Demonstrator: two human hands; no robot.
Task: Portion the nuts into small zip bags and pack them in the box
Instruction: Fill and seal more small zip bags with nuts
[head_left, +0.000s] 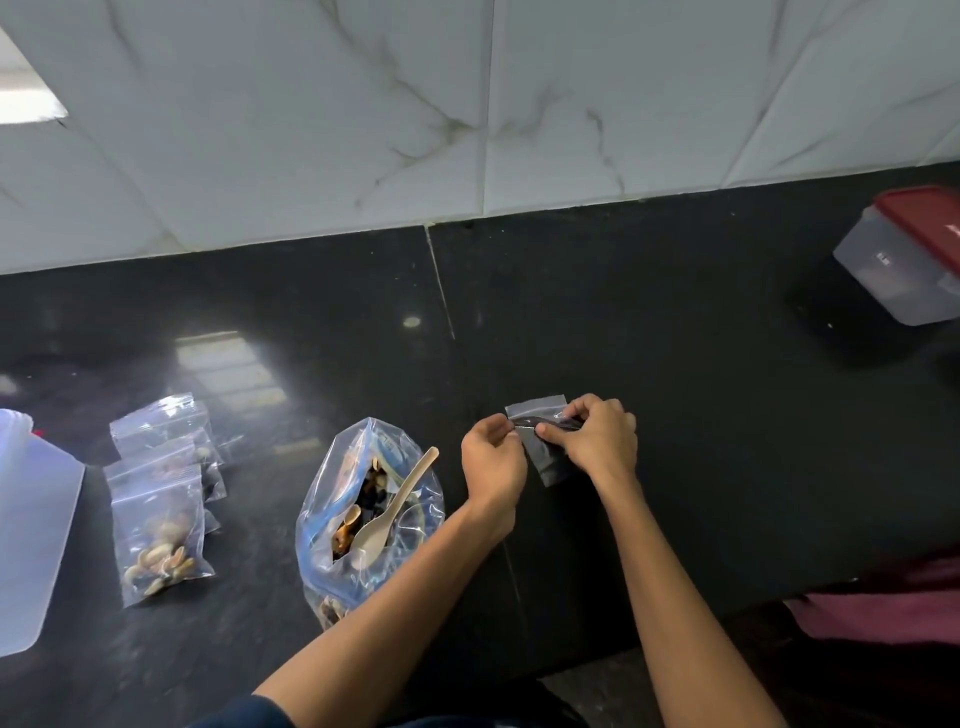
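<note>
Two hands, left hand (493, 457) and right hand (597, 441), pinch an empty zip bag (540, 447) right of the nut bag (363, 519); filled bags (156, 519) lie left of it.

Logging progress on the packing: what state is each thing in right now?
Small bag: empty, mouth pinched by left hand and right hand.
Big bag: open, nuts inside.
Spoon: resting in big bag.
Filled bags: holding nuts, lying on counter.
Box: red lid on.
</note>
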